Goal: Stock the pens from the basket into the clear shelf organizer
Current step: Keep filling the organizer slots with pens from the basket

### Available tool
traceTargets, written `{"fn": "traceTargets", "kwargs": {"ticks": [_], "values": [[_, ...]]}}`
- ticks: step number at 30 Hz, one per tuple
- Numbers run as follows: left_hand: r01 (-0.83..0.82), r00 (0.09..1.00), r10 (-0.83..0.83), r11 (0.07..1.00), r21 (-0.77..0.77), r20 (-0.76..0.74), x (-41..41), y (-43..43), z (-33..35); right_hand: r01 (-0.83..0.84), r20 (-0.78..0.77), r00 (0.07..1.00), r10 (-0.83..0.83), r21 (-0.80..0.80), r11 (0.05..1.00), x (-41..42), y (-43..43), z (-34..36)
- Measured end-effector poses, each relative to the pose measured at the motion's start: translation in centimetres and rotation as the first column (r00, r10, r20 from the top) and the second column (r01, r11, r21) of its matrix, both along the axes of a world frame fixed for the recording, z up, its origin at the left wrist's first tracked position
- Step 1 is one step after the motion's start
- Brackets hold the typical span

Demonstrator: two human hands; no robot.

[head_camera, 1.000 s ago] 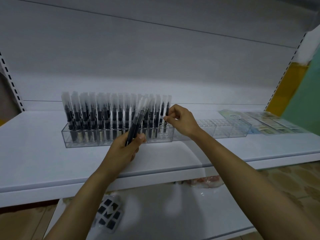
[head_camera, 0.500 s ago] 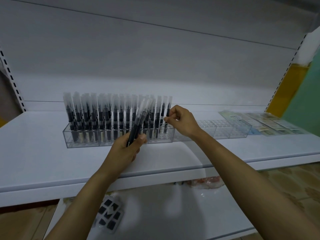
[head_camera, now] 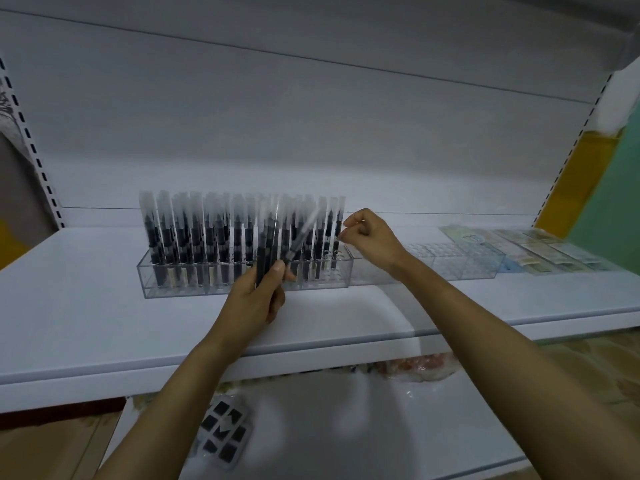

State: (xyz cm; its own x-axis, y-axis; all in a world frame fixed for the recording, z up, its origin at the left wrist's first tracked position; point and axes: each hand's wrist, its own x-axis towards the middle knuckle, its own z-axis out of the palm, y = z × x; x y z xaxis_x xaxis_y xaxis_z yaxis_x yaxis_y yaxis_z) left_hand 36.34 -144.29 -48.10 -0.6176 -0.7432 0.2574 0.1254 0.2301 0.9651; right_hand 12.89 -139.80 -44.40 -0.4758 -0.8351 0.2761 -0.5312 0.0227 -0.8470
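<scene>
In the head view, the left hand (head_camera: 258, 299) sat just below the middle of the frame. Its fingers were wrapped round the lower barrels of a small bundle of pens (head_camera: 272, 247), whose frosted caps fanned upward in front of the clear shelf organizer (head_camera: 242, 289). The organizer stood on the white shelf (head_camera: 86, 306) left of centre, nearly filled with upright stocked pens (head_camera: 194, 237). 1 or 2 holes at its right end looked free, and a second clear organizer (head_camera: 464, 268) further right stood empty. The right hand (head_camera: 372, 237) hovered at the row's right end, fingers curled and thumb meeting forefinger beside the last pen; whether it pinched that pen could not be told. The basket was out of view. The pens looked light, stiff and smooth, apt to slip from a loose bundle, so each was probably best pinched at mid-barrel, below the cap, and lowered straight into a hole.
</scene>
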Motion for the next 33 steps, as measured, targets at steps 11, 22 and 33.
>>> {"fn": "traceTargets", "kwargs": {"ticks": [11, 22, 33], "values": [[0.019, 0.997, -0.017, 0.999, -0.027, 0.075, 0.2, -0.1, 0.0, -0.021, 0.252, 0.962, 0.102, -0.304, 0.953, 7.7, 5.1, -1.5], [0.066, 0.986, -0.031, 0.975, -0.212, 0.164, 0.1, 0.1, 0.1, -0.081, 0.406, 0.899, 0.165, -0.215, 0.973, 8.8, 5.1, -3.8], [0.083, 0.985, -0.058, 0.985, -0.154, 0.162, 0.0, 0.3, 0.1, -0.059, 0.546, 0.804, 0.236, -0.321, 0.945, 8.7, 5.3, -3.7]]}}
